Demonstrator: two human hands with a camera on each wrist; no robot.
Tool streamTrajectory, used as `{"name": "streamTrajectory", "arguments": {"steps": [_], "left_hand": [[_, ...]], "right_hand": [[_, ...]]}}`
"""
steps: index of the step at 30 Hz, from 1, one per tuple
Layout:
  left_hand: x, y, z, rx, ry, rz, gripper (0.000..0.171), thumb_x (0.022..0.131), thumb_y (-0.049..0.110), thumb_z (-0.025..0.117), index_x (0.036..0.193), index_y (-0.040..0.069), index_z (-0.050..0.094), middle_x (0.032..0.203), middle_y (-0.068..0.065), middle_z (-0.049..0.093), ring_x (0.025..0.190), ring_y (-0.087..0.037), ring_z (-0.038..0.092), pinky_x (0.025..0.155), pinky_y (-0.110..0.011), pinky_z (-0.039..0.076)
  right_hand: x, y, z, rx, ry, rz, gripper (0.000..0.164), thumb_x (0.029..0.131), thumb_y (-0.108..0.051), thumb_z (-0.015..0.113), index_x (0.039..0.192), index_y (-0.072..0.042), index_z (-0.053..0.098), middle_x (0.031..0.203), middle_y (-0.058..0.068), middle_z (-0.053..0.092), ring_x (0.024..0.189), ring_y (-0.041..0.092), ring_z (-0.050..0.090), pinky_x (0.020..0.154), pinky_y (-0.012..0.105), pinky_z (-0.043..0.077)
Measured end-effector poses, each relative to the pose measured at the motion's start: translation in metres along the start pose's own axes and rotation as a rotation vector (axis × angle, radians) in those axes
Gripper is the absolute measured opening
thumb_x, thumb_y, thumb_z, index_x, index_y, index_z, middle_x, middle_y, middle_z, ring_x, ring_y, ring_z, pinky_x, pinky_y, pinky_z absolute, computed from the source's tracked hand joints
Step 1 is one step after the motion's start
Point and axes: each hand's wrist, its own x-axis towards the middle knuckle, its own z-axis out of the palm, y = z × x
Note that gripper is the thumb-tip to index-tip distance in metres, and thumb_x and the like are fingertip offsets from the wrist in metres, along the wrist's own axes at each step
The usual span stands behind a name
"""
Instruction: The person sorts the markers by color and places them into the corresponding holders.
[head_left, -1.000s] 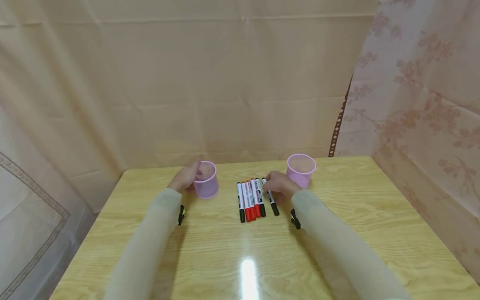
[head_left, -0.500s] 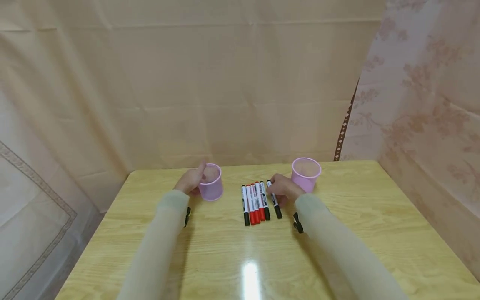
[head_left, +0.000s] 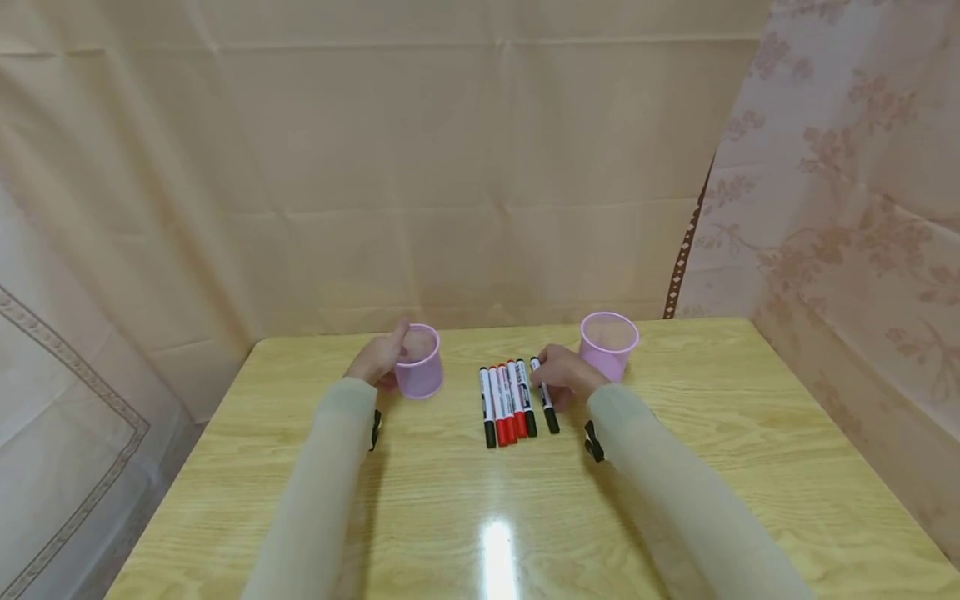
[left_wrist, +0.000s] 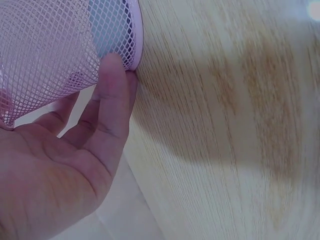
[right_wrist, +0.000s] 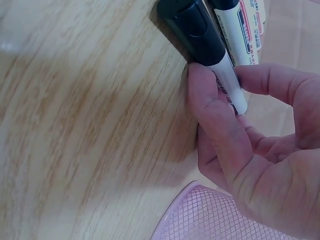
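My left hand point(head_left: 373, 360) grips a pink mesh pen cup point(head_left: 421, 379) at its left side, thumb up at the rim. In the left wrist view, the fingers of the left hand point(left_wrist: 65, 170) bend against the mesh wall of the cup point(left_wrist: 45, 50). To the right, my right hand point(head_left: 567, 371) pinches a marker point(head_left: 551, 419) with a black cap, lying slightly apart from a row of markers point(head_left: 504, 407). The right wrist view has thumb and fingertips on both sides of the white barrel of this marker point(right_wrist: 192, 27).
A second pink mesh cup point(head_left: 606, 360) stands just behind the right hand and shows at the bottom of the right wrist view. The row mixes red-capped and black-capped markers side by side. Behind the wooden table point(head_left: 450, 500) hangs a beige curtain point(head_left: 480, 183).
The head view has shifted slightly. Both hands keep their places at the cup and the marker, and the markers lie as before.
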Motion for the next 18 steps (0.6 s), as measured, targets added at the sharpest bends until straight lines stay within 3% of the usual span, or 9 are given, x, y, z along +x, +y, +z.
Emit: {"name": "streamTrajectory", "arguments": {"steps": [13, 18], "left_hand": [[-0.006, 0.003, 0.005, -0.062, -0.016, 0.001, 0.092, 0.101, 0.07, 0.018, 0.139, -0.007, 0.054, 0.139, -0.029, 0.052, 0.091, -0.037, 0.067, 0.081, -0.047, 0.058], [-0.007, 0.004, 0.006, -0.111, -0.031, 0.006, 0.087, 0.103, 0.065, 0.016, 0.141, -0.005, 0.052, 0.142, -0.028, 0.05, 0.096, -0.038, 0.066, 0.083, -0.049, 0.058]], "right_hand": [[0.001, 0.009, 0.0, -0.042, 0.017, -0.007, 0.035, 0.09, -0.01, 0.067, 0.117, 0.003, 0.05, 0.086, 0.016, 0.062, 0.061, 0.026, 0.065, 0.052, 0.036, 0.059], [0.002, 0.01, -0.001, -0.053, 0.023, -0.006, 0.035, 0.09, -0.011, 0.067, 0.118, 0.003, 0.051, 0.09, 0.018, 0.063, 0.063, 0.027, 0.066, 0.053, 0.037, 0.059]]}}
